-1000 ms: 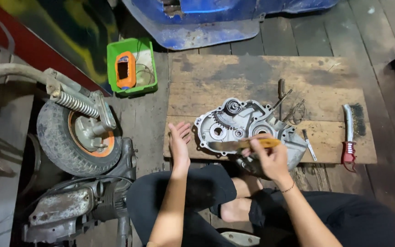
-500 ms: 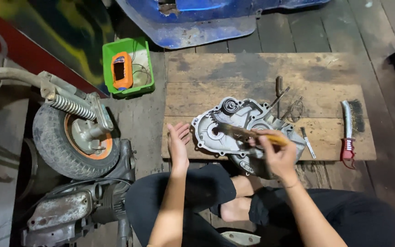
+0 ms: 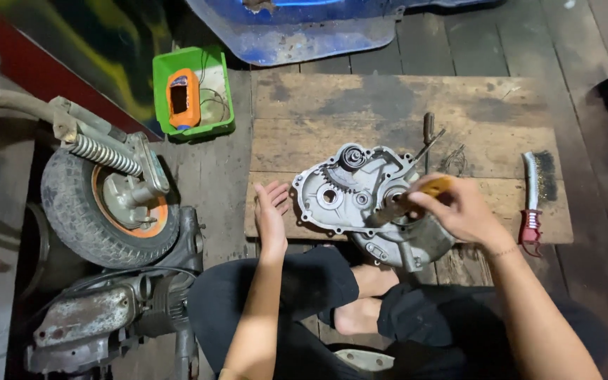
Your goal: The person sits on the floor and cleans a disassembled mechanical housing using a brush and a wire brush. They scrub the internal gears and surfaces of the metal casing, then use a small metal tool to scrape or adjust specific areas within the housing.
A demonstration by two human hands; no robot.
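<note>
A grey metal engine casing [image 3: 360,200], gears exposed, lies at frame centre on a wooden board [image 3: 388,119]. The right hand [image 3: 459,207] pinches a yellow-handled brush [image 3: 409,200] against it; the left hand [image 3: 270,214] rests spread beside it. Upper left, a green tray [image 3: 216,91] holds an orange meter [image 3: 181,98].
</note>
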